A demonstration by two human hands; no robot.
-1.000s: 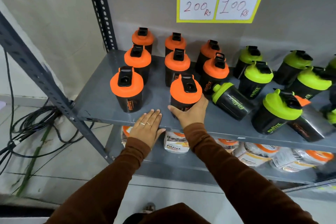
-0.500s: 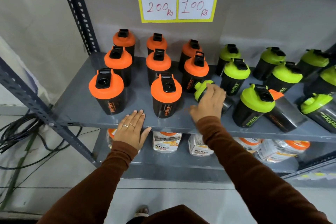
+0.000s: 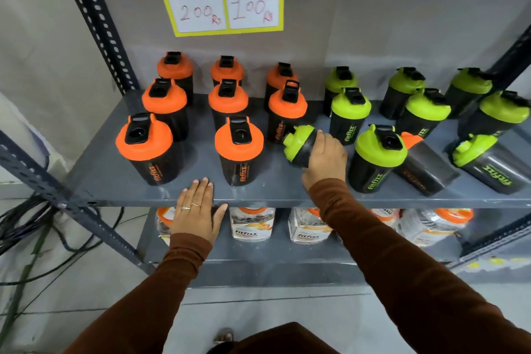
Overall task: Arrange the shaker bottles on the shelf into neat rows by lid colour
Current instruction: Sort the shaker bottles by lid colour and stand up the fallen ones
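Note:
Black shaker bottles stand on a grey metal shelf (image 3: 115, 181). Orange-lidded ones fill the left half in rows; the nearest two are at the front left (image 3: 145, 148) and front middle (image 3: 239, 149). Green-lidded ones stand on the right. My right hand (image 3: 324, 161) is shut on a tipped green-lidded bottle (image 3: 298, 145), its lid pointing left. An orange-lidded bottle (image 3: 422, 166) lies on its side behind an upright green one (image 3: 376, 158). Another green bottle (image 3: 488, 164) lies tipped at the far right. My left hand (image 3: 198, 207) rests flat on the shelf's front edge, holding nothing.
A yellow price sign (image 3: 224, 0) hangs on the back wall. Pouches with orange caps (image 3: 251, 224) lie on the lower shelf. Perforated uprights (image 3: 94, 23) frame the rack. Black cables (image 3: 26, 227) trail on the floor at left.
My right hand let go of the front-middle orange bottle, moved right and closed on the tipped green-lidded bottle. My left hand stayed on the shelf edge. The view shifted right.

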